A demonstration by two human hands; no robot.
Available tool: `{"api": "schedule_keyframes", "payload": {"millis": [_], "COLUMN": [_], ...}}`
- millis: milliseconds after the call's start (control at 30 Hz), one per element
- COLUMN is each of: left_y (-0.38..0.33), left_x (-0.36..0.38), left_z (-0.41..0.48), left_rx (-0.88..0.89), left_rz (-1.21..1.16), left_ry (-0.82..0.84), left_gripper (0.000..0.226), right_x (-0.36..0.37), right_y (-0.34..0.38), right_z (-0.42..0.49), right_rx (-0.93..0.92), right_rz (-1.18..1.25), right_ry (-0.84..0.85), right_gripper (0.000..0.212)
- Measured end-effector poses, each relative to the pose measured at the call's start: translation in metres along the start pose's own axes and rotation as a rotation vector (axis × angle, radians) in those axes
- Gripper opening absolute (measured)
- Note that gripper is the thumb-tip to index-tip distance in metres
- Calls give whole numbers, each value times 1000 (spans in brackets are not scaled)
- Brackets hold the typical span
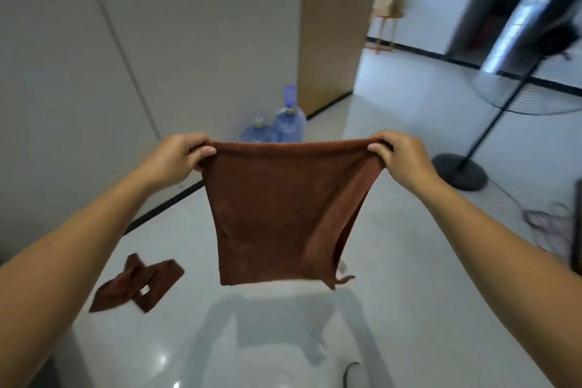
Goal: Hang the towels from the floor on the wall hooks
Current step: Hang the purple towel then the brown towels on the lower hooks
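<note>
Brown towel hangs in the air in front of the person, spread wide between both hands and clear of the floor. The left hand pinches the upper left corner with curled fingers and thumb, and the right hand grips the upper right corner in the same way, so the top edge is pulled almost straight. The cloth falls down from this edge and becomes narrower at the bottom; a small pale label shows at its lower right corner.

Below and to the left, a second towel of the same brown colour lies crumpled on the glossy pale floor, near the dark baseboard of the grey wall. At the right edge, a loose tangle of thin cables rests on the floor.

Farther on, two blue water bottles stand side by side at the foot of the wall, just beside a wooden panel. To the right, a standing fan stands on its round black base. Behind, in the bright room, a small wooden stool stands against the white wall.
</note>
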State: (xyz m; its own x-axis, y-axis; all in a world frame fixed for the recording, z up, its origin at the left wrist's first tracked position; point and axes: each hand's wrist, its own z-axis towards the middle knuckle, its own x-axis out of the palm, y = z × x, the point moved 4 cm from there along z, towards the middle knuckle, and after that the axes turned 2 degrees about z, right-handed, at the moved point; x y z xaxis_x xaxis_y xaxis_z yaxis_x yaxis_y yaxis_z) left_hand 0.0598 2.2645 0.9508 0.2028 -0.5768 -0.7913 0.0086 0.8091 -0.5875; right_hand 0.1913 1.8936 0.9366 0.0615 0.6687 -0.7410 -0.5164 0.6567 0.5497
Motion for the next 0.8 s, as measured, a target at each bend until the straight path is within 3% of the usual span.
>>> {"api": "schedule_keyframes", "payload": {"millis": [167, 300, 533, 800], "left_y": [-96, -196, -393, -624], "left_x": [59, 108, 205, 329], "left_z": [25, 36, 23, -46], "left_rx": [258, 466, 680, 820], "left_rz": [-36, 3, 9, -25], "left_ry": [78, 111, 238, 327], "left_gripper": [37, 10, 13, 15], "right_x": [-104, -192, -343, -513], "right_y": [-47, -82, -132, -191], "right_z": [-84, -154, -301, -476], "right_rx": [201, 363, 563, 704], "right_rz": [-55, -87, -181, -374], "right_ry": [-192, -360, -586, -688], "right_gripper": [11, 11, 12, 14]}}
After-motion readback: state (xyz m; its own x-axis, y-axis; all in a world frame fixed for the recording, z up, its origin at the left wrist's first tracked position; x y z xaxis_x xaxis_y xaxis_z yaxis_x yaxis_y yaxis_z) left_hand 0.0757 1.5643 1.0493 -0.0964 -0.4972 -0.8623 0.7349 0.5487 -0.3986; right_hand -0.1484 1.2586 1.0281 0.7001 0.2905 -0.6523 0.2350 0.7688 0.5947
